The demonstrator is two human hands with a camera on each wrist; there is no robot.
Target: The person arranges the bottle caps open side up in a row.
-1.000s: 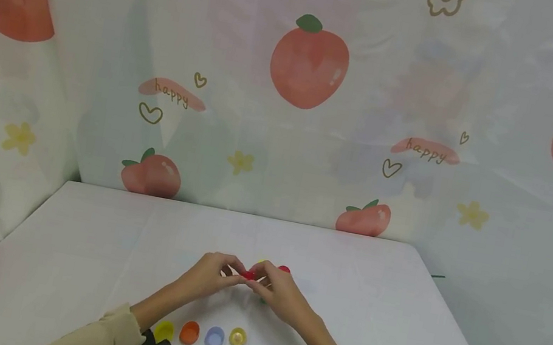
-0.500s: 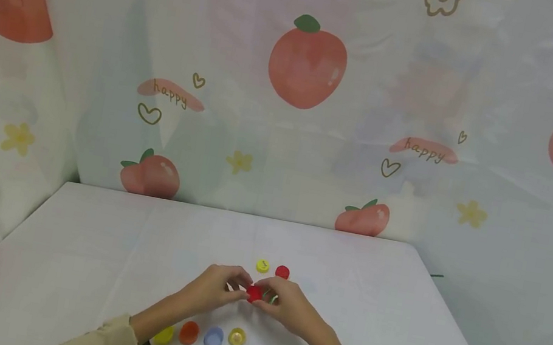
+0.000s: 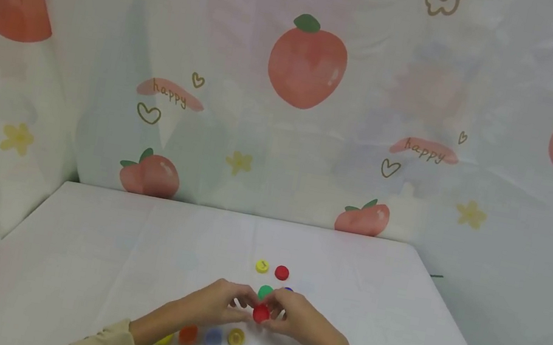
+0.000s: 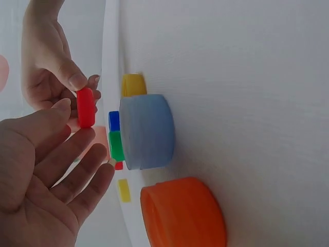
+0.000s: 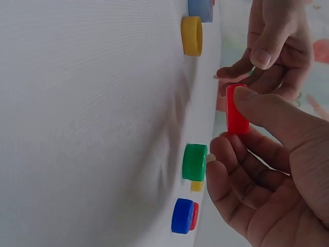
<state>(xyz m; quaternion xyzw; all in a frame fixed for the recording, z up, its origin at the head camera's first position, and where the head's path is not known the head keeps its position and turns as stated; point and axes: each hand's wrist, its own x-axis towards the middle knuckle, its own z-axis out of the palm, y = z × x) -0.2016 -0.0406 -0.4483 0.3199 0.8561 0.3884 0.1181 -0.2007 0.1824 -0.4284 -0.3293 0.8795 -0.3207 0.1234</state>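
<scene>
Near the green cap (image 3: 264, 292), the right hand (image 3: 297, 319) pinches a red cap (image 3: 261, 314) — left hand (image 3: 216, 302) beside it, fingers spread.

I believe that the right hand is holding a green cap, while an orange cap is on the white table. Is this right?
Not quite: the right hand is holding a red cap, not a green one, as the right wrist view shows. The orange cap is indeed on the white table.
</scene>
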